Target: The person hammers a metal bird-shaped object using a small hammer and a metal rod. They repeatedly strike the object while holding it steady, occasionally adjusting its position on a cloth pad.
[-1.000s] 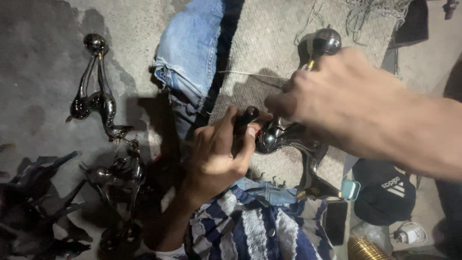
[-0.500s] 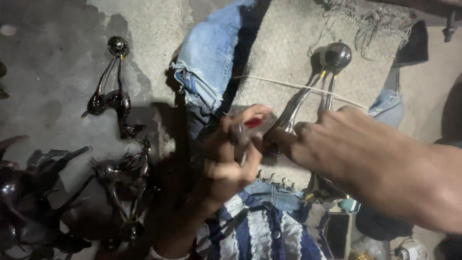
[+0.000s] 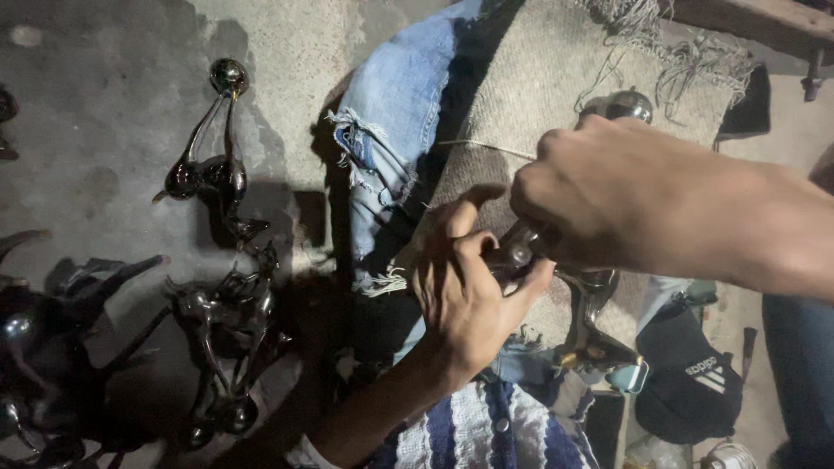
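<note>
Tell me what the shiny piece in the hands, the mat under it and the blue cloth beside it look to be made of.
Shiny piece: looks like polished metal, with mirror-like highlights on its curves and ball end; both the left hand and the right hand grip it. Mat: coarse woven fibre, perhaps jute, matte with a frayed fringe. Blue cloth: faded denim with ragged, torn edges.

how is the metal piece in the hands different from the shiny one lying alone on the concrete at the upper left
The held metal piece is gripped by the left hand and right hand over the woven sacking, mostly hidden; the lone metal piece lies untouched on the concrete floor, fully visible. The held one looks brighter; the lone one darker. Both are shiny, with a ball end and curved stems.
</note>
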